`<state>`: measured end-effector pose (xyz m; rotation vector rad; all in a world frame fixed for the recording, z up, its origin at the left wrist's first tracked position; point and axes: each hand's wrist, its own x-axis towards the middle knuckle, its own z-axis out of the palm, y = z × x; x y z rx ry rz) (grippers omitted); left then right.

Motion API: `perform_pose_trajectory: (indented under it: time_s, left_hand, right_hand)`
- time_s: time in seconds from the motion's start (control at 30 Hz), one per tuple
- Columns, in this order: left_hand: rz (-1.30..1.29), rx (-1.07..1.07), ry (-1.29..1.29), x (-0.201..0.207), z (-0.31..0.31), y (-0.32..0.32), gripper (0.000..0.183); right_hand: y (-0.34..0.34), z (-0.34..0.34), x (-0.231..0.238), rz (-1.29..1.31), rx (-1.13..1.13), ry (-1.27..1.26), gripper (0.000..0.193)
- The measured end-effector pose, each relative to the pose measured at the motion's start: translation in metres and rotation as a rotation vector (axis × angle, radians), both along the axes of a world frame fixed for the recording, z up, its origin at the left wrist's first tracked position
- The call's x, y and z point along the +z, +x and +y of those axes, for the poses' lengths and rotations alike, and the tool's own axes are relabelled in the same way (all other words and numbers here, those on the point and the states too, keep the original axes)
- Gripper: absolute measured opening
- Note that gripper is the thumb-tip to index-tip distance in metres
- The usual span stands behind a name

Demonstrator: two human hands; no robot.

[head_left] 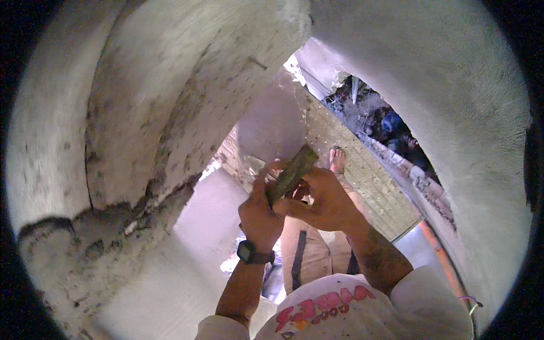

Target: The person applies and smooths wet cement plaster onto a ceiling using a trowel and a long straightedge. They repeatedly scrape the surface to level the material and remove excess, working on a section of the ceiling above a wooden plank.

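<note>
A short, flat, mud-coloured wooden block [296,171] is held at a slant in front of my body. My left hand [262,215], with a dark watch on its wrist, is closed around the block's lower left side, fingers partly hidden behind it. My right hand [328,201] is closed at the block's lower right side, with thumb and fingers bent against it. Some fingertips are in shadow, so I cannot tell whether anything else small lies between the hands.
A rough, partly broken plaster wall [136,113] curves along the left, and a smooth grey wall [481,113] along the right. Below, my foot [338,160] rests on a yellowish plank platform [379,192]. Rubble [385,122] lies beyond its edge; an orange pipe [439,252] runs lower right.
</note>
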<state>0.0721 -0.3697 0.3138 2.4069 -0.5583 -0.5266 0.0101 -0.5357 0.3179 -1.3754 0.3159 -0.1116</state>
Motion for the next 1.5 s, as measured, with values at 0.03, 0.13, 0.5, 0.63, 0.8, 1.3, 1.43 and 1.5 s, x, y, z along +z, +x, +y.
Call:
perform_pose_trajectory:
  time_s: [0.03,0.13,0.5,0.63,0.8,1.3,1.43,1.5]
  left_hand:
    - [-0.024,-0.002,0.084,-0.002,0.017,-0.011,0.058]
    - [0.123,0.035,0.275,0.011,0.057,-0.027,0.075]
    - [0.106,1.088,-0.362,0.045,0.257,-0.072,0.058]
    - [0.416,1.288,-1.004,0.038,0.286,-0.081,0.042]
    - [0.197,1.514,-1.311,0.009,0.328,-0.081,0.025]
    - [0.293,1.497,-2.024,-0.010,0.466,-0.011,0.023]
    - [0.135,1.618,-1.967,-0.007,0.464,0.007,0.026]
    - [0.169,1.637,-2.001,-0.002,0.471,0.013,0.026]
  right_hand:
    - [-0.003,0.010,-0.002,0.130,0.060,0.022,0.034]
    - [-0.014,0.041,-0.003,0.437,0.112,0.164,0.036]
    - [0.068,0.129,0.005,0.332,0.052,0.325,0.025]
    - [0.089,0.192,0.002,0.291,0.124,0.497,0.029]
    - [0.085,0.254,-0.004,0.283,0.288,0.591,0.027]
    - [0.129,0.356,-0.010,0.381,0.367,0.729,0.029]
    - [0.137,0.371,-0.026,0.349,0.409,0.739,0.034]
    - [0.139,0.378,-0.017,0.399,0.377,0.695,0.035]
